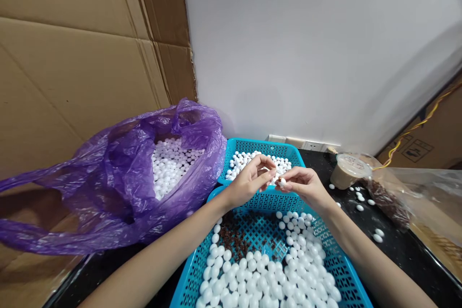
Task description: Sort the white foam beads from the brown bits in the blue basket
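Black countertop (404, 260), white wall (306, 57), flattened cardboard (72, 67), blue basket (260, 207)

And here we go, the left forearm (159, 262) and right forearm (375, 260) running bare and slim into the narrow left hand (249, 182) and right hand (305, 186), both long-fingered!

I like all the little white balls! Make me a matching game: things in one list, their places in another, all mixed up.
Things:
1. Crinkly purple plastic bag
2. Front blue mesh plastic basket
3. Back blue mesh plastic basket
4. Clear lidded plastic cup of beige drink

Places:
A. On the black countertop, right of the baskets
B. Holding white balls and brown crumbs
C. Behind another basket, by the white wall
D. Left of the baskets, beside brown cardboard

Pairs: 1-D, 2-B, 3-C, 4-A
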Demonstrator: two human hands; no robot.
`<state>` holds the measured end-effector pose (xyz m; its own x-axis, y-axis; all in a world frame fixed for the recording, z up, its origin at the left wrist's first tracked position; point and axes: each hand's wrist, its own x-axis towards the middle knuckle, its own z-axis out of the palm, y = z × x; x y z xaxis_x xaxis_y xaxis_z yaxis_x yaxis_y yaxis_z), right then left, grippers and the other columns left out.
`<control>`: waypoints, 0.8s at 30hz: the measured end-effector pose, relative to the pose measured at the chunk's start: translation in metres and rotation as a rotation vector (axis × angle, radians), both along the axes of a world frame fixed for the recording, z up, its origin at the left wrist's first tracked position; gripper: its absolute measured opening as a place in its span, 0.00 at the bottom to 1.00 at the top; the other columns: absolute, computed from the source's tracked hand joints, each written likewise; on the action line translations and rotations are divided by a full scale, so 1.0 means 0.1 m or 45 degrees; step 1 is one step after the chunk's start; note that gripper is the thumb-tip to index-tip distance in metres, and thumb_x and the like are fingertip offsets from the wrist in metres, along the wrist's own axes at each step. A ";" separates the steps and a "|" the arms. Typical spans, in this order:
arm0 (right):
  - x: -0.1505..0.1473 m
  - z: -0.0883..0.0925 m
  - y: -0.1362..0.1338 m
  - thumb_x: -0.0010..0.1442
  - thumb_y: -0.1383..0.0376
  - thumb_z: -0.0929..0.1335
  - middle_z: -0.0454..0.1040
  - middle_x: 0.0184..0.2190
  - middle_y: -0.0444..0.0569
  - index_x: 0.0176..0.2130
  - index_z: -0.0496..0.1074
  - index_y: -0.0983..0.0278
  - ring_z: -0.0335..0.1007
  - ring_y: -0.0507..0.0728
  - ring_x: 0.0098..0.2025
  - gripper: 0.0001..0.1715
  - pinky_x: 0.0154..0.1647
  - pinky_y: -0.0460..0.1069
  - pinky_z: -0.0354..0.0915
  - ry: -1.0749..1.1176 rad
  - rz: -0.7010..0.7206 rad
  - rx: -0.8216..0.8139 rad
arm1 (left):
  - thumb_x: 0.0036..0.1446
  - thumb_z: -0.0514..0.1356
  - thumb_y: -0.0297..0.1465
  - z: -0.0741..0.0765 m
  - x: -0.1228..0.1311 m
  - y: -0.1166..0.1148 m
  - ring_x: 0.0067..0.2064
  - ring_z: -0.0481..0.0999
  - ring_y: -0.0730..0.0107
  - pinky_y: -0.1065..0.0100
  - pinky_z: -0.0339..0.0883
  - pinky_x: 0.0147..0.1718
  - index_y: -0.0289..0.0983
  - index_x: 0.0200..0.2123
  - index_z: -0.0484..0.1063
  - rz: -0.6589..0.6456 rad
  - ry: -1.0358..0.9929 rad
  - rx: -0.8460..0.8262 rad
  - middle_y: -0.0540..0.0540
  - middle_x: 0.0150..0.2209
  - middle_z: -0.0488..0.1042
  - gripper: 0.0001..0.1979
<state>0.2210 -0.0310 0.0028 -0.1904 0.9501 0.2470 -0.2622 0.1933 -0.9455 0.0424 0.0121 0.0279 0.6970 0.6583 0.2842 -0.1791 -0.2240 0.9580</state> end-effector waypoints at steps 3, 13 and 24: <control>0.00 0.01 0.00 0.46 0.66 0.74 0.77 0.27 0.44 0.30 0.76 0.60 0.74 0.53 0.30 0.07 0.32 0.48 0.71 -0.040 -0.050 0.038 | 0.53 0.54 0.26 0.00 -0.01 0.03 0.34 0.65 0.72 0.70 0.59 0.33 0.36 0.29 0.63 0.212 0.008 0.247 0.49 0.31 0.64 0.01; -0.02 0.00 0.08 0.54 0.62 0.69 0.68 0.34 0.45 0.49 0.65 0.58 0.61 0.48 0.24 0.22 0.19 0.44 0.60 -0.222 -0.354 0.110 | 0.59 0.52 0.35 -0.05 0.00 0.05 0.23 0.62 0.76 0.72 0.58 0.25 0.35 0.32 0.66 0.411 0.255 0.255 0.54 0.22 0.62 0.10; -0.03 -0.06 0.03 0.56 0.60 0.68 0.66 0.20 0.39 0.34 0.67 0.63 0.54 0.45 0.14 0.10 0.13 0.42 0.52 -0.479 -0.090 0.063 | 0.57 0.54 0.34 -0.04 -0.01 0.00 0.28 0.67 0.74 0.72 0.60 0.28 0.35 0.33 0.68 0.221 0.406 0.457 0.50 0.27 0.69 0.08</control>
<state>0.2176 -0.0284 -0.0036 -0.2113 0.9527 0.2183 0.1171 0.2464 -0.9621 0.0417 0.0121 0.0241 0.6748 0.6720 0.3049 0.1788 -0.5498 0.8159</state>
